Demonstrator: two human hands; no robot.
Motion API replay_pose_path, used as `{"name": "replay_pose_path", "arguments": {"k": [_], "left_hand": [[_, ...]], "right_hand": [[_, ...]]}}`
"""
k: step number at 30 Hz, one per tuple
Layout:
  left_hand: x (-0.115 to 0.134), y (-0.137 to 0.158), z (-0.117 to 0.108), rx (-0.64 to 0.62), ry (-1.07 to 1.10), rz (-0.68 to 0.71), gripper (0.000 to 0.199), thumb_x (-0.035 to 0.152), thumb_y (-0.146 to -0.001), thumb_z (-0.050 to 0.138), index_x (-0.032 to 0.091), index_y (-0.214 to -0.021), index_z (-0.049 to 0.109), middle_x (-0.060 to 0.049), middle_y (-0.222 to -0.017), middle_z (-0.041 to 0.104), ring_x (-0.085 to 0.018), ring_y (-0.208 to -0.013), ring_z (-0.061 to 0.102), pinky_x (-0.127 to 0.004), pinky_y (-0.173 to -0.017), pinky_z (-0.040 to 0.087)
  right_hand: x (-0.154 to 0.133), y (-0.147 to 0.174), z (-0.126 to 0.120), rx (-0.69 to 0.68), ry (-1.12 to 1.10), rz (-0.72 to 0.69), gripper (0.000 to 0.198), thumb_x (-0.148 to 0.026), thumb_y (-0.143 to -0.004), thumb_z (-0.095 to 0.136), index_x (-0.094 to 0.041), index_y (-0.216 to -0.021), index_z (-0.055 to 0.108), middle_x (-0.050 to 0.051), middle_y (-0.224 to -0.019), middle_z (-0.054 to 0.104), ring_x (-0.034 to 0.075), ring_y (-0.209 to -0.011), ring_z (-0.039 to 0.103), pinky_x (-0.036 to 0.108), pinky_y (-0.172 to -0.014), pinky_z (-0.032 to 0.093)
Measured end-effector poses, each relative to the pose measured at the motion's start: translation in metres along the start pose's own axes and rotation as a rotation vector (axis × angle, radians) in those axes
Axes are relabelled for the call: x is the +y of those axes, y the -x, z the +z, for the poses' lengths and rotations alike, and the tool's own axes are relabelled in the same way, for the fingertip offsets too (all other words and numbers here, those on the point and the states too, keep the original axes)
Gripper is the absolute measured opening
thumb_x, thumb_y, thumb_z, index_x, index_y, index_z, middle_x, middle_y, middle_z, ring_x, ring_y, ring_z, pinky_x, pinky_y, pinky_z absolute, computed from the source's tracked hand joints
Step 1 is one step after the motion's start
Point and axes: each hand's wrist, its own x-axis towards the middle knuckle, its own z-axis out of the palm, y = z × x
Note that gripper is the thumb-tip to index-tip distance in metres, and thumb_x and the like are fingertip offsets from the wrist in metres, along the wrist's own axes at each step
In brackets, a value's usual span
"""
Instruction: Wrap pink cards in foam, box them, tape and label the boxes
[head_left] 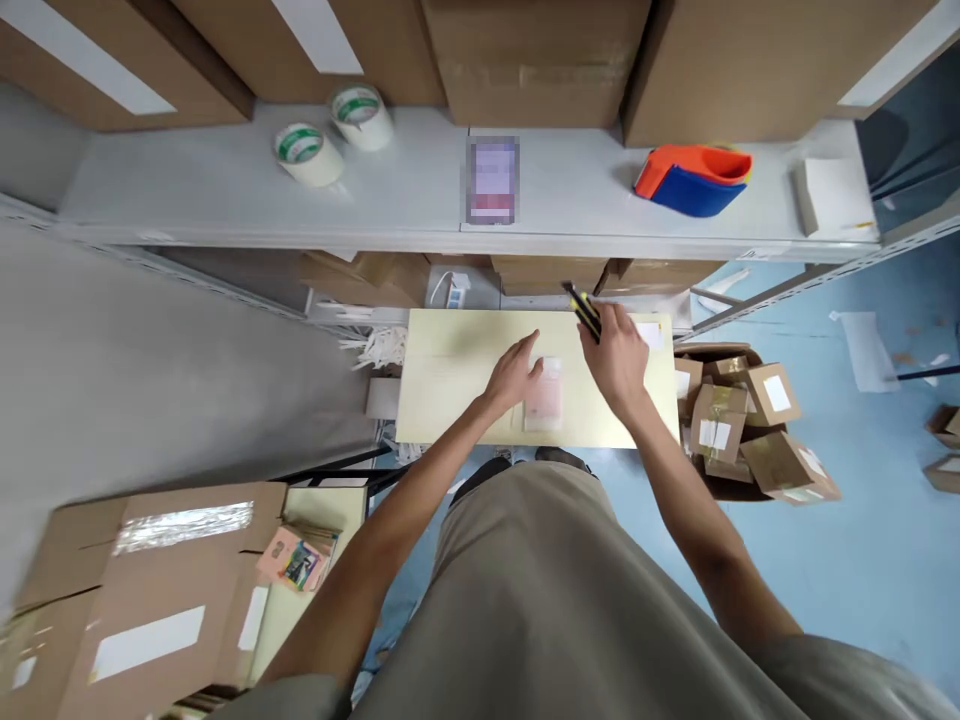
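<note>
To the person's right, an open cardboard carton on the blue floor is heaped with small brown boxes, several bearing white labels and one jutting over the rim. A large carton at lower left wears a crinkled silvery strip and a white label; its contents cannot be seen. Beside it lie pink printed packets. On the smooth grey shelf, more brown cartons stand behind two round, cream-coloured tape rolls with green inner rings, and an orange-and-blue holder with curved walls has its mouth open; what it holds is unclear. Below, a flat pale-yellow table carries a pinkish, rectangular packet with a glossy, see-through look, lying near the front edge, between the two hands. The right hand is closed round a slim black-and-yellow tool, whose end sticks out past the fingers. The left hand grips nothing, its thumb apart from its extended fingers, just beside the packet; whether the thumb touches it cannot be told.
</note>
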Motion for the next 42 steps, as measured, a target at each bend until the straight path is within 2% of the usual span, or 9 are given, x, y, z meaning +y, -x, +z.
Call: {"name": "replay_pose_path", "arguments": {"k": [8,13,16,19,24,27,33,38,42], "left_hand": [[0.095,-0.065,-0.087,0.362,0.031,0.246,0.051,0.031,-0.115,0.049,0.026,-0.166,0.054,-0.010,-0.159,0.070,-0.028,-0.149,0.066,-0.050,-0.128,0.054],[0.076,-0.044,-0.074,0.407,0.013,0.120,0.043,0.029,-0.114,0.051,0.024,-0.155,0.065,-0.011,-0.152,0.074,-0.026,-0.139,0.072,-0.046,-0.122,0.058],[0.026,-0.012,-0.032,0.322,0.030,-0.099,0.041,0.025,-0.109,0.056,0.023,-0.147,0.071,-0.012,-0.147,0.077,-0.027,-0.131,0.076,-0.046,-0.117,0.062],[-0.019,0.028,0.021,0.122,0.049,-0.439,0.041,0.019,-0.104,0.059,0.022,-0.142,0.073,-0.013,-0.141,0.080,-0.029,-0.126,0.079,-0.046,-0.115,0.063],[-0.048,0.071,0.092,-0.064,0.081,-0.667,0.045,0.016,-0.097,0.064,0.011,-0.141,0.071,-0.024,-0.138,0.076,-0.033,-0.108,0.081,-0.050,-0.108,0.064],[-0.052,0.071,0.116,-0.077,0.111,-0.670,0.050,0.016,-0.096,0.063,0.012,-0.146,0.067,-0.024,-0.145,0.070,-0.033,-0.122,0.076,-0.051,-0.116,0.059],[-0.059,0.060,0.131,-0.065,0.195,-0.653,0.053,0.014,-0.090,0.064,0.016,-0.143,0.068,-0.020,-0.142,0.071,-0.034,-0.148,0.060,-0.054,-0.133,0.042],[-0.061,0.066,0.120,-0.050,0.353,-0.703,0.047,0.024,-0.096,0.065,0.013,-0.141,0.069,-0.023,-0.144,0.072,-0.033,-0.132,0.073,-0.050,-0.119,0.056],[-0.065,0.078,0.092,0.083,0.488,-0.746,0.062,0.040,-0.107,0.063,0.015,-0.163,0.054,-0.027,-0.162,0.063,-0.034,-0.145,0.067,-0.049,-0.117,0.058]], "right_hand": [[0.012,-0.205,0.020,0.066,-0.101,-0.246,0.037,-0.034,-0.122,0.040,-0.012,-0.136,0.066,0.021,-0.136,0.069,0.031,-0.126,0.068,0.047,-0.101,0.059],[0.013,-0.248,0.034,0.003,-0.114,-0.267,0.043,-0.033,-0.123,0.033,-0.012,-0.130,0.070,0.023,-0.135,0.070,0.033,-0.131,0.064,0.055,-0.111,0.055],[0.014,-0.213,0.031,0.090,-0.114,-0.320,0.045,-0.034,-0.122,0.032,-0.015,-0.137,0.070,0.022,-0.147,0.065,0.035,-0.139,0.060,0.061,-0.118,0.050],[0.027,-0.127,0.048,0.082,-0.175,-0.333,0.047,-0.038,-0.122,0.030,-0.017,-0.138,0.070,0.019,-0.147,0.065,0.034,-0.138,0.063,0.058,-0.120,0.050],[0.071,0.042,0.123,-0.576,-0.334,0.181,0.030,-0.033,-0.111,0.056,-0.014,-0.131,0.070,0.019,-0.130,0.077,0.028,-0.111,0.077,0.042,-0.106,0.059],[0.084,0.094,0.160,-0.730,-0.335,0.445,0.021,-0.026,-0.104,0.064,-0.014,-0.120,0.072,0.018,-0.120,0.082,0.026,-0.108,0.079,0.035,-0.099,0.059],[0.073,0.093,0.175,-0.729,-0.385,0.506,0.024,-0.044,-0.100,0.071,-0.020,-0.096,0.068,0.008,-0.092,0.082,0.023,-0.089,0.077,0.026,-0.076,0.057],[0.061,0.076,0.166,-0.716,-0.408,0.444,0.013,-0.032,-0.095,0.072,-0.023,-0.104,0.069,0.005,-0.098,0.085,0.022,-0.092,0.078,0.030,-0.085,0.059],[0.048,0.066,0.144,-0.694,-0.556,0.305,0.018,-0.033,-0.099,0.068,-0.024,-0.114,0.070,0.008,-0.109,0.086,0.022,-0.090,0.078,0.034,-0.090,0.060]]}}
